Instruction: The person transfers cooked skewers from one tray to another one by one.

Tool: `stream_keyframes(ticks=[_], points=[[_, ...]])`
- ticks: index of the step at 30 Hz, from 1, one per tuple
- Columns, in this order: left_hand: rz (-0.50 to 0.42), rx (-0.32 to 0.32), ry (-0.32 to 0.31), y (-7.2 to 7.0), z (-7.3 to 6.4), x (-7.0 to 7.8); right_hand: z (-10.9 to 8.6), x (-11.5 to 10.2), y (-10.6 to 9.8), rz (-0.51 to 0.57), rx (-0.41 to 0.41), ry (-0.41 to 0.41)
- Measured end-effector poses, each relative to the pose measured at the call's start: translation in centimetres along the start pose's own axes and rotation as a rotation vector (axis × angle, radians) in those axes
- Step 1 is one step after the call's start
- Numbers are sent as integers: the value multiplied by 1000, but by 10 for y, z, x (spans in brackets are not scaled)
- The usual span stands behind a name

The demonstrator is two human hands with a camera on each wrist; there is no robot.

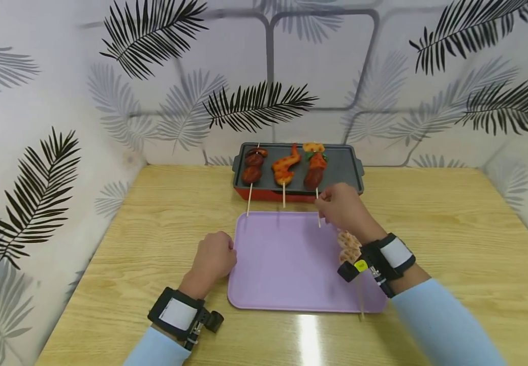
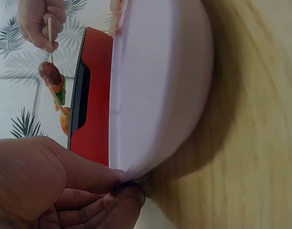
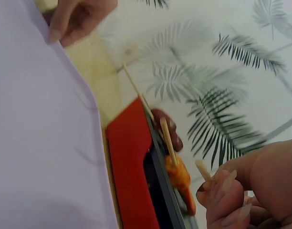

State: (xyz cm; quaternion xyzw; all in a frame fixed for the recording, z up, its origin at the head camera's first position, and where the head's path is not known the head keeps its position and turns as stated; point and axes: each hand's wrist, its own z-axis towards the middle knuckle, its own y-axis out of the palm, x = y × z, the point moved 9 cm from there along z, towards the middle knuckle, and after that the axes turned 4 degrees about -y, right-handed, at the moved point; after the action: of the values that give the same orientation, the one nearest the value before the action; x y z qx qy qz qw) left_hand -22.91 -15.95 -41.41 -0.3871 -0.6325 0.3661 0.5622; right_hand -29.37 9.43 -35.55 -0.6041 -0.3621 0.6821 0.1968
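My left hand [image 1: 213,256] pinches the left rim of a lilac tray [image 1: 286,264] between thumb and fingers, closely seen in the left wrist view. At the grill's front right, my right hand [image 1: 343,208] pinches the wooden stick of a mixed skewer [image 1: 314,178] with a brown piece, an orange piece, some green and a yellow piece. In the left wrist view, this skewer [image 2: 51,74] shows above the grill edge, its stick end higher; whether its far tip touches the grill is unclear. The toy-like grill [image 1: 341,162] has a dark top and red base.
On the grill lie a skewer of brown pieces [image 1: 252,170] at left and an orange wing-shaped skewer [image 1: 286,165] in the middle, sticks pointing forward. Another skewer [image 1: 349,249] with pale browned pieces lies on the tray's right side, partly under my right wrist. A patterned wall [image 1: 318,61] stands behind.
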Motion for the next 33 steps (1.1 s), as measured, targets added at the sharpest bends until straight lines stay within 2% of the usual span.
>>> stream_keyframes(ticks=[5, 10, 16, 21, 25, 33], points=[[17, -19, -5, 1, 1, 0, -28, -8, 6, 71, 30, -11], [24, -20, 8, 1, 2, -1, -57, -15, 11, 55, 98, -55], [35, -15, 17, 0, 1, -5, -85, -22, 20, 49, 121, -86], [23, -47, 0, 4, -1, -5, -108, -15, 30, 73, 100, -33], [28, -38, 19, 3, -1, -1, -122, -4, 37, 95, 89, -2], [35, -35, 42, 4, 1, 5, -133, 16, 51, 81, 57, 23]])
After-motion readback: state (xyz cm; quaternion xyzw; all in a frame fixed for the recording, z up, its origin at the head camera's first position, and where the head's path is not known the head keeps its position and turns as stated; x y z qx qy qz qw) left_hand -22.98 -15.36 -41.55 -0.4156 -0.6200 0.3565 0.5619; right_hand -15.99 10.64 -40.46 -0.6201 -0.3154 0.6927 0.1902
